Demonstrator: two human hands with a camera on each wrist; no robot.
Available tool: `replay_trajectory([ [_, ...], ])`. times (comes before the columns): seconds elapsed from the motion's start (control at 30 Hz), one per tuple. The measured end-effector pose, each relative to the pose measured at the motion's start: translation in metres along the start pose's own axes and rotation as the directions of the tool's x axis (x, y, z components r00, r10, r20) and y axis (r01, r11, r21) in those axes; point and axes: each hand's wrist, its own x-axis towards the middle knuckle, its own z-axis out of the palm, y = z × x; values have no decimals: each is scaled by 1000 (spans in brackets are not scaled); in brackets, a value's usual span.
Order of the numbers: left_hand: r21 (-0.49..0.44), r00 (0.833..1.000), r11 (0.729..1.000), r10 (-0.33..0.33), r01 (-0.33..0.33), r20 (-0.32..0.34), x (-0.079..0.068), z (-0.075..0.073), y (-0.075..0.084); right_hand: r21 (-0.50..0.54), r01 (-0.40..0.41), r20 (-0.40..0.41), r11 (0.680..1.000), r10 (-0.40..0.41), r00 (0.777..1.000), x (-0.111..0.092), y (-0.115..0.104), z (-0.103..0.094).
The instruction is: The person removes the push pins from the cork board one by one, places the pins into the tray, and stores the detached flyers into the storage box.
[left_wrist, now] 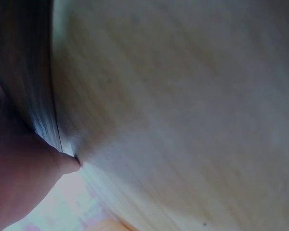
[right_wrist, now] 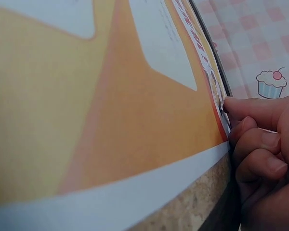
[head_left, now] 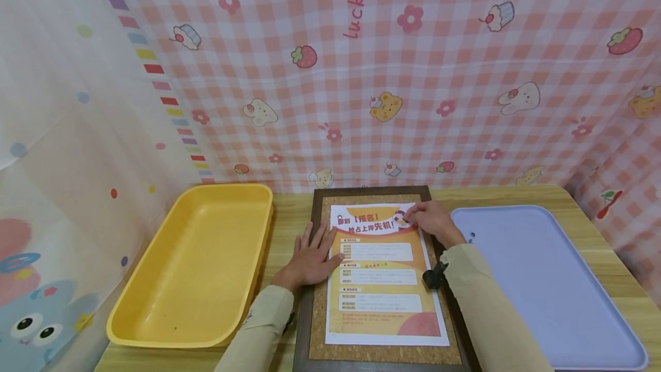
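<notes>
Table (head_left: 283,211): trays (head_left: 196,257) (head_left: 532,286) flank corkboard (head_left: 382,353); hands (head_left: 311,258) (head_left: 435,223) touch poster (head_left: 382,274).

Poster (head_left: 379,271) orange, white; frame (head_left: 372,191) dark brown; basin (head_left: 193,268) yellow; tray (head_left: 537,286) lavender; curtain (head_left: 341,85) pink-checked.

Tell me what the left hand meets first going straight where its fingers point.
The left hand would likely meet the top bar of the dark frame, beyond the upper-left corner of the poster; depth is unclear.
</notes>
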Motion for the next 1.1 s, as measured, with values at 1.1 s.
replay_trajectory([
  [1.1, -14, 1000, 1000, -7, 7, 2, 4, 6, -5, 174, 22, 47, 984, -31, 998, -6, 5, -2],
])
